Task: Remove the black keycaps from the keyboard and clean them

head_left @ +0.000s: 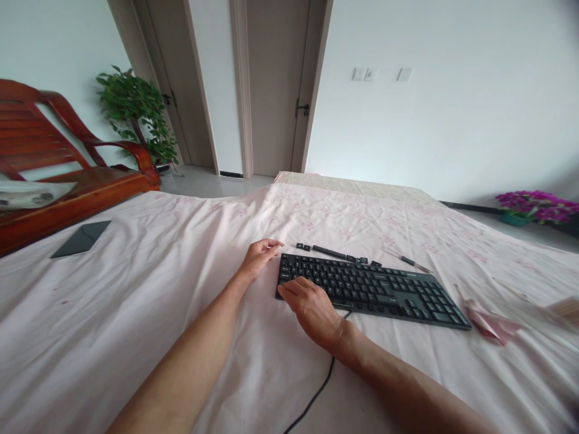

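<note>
A black keyboard (357,283) lies on the pink cloth, with its cable running toward me. My left hand (262,256) is beside the keyboard's far left corner, thumb and fingers drawn together in a pinch; anything between them is too small to name. Over the near left corner is my right hand (307,301), its fingers pressed together at the bottom row. Whatever those fingertips grip is hidden. Beyond the keyboard's far edge lie a loose space bar (329,252) and several loose keycaps (303,246).
A thin tool with a dark handle (408,260) lies behind the keyboard. To its right are a pink cloth piece (491,322) and a blurred brush-like thing (565,313). A dark flat panel (82,239) rests at left, near a wooden bench (149,166).
</note>
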Motion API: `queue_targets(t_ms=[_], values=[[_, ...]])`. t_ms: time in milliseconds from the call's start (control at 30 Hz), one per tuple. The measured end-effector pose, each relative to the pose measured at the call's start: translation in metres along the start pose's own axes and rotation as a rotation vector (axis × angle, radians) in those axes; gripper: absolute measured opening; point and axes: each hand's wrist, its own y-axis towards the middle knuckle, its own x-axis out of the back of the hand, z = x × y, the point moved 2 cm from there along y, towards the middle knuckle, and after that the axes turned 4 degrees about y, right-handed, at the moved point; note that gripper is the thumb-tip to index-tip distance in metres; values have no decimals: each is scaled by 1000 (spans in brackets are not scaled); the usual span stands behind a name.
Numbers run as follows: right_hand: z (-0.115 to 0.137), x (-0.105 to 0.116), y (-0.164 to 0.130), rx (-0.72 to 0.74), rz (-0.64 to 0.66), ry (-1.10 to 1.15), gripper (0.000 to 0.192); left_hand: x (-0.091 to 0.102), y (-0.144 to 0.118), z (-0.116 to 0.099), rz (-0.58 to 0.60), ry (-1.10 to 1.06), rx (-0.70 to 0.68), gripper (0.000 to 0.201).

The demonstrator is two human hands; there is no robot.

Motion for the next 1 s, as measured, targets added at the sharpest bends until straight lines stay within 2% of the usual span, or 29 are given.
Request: queue_targets(t_ms=[533, 1000], values=[[3, 1, -3, -69, -19, -5, 19, -1, 0, 2, 8, 1, -2, 34], [2, -2, -8, -68, 8, -4, 23, -2, -3, 0, 19, 16, -15, 36]])
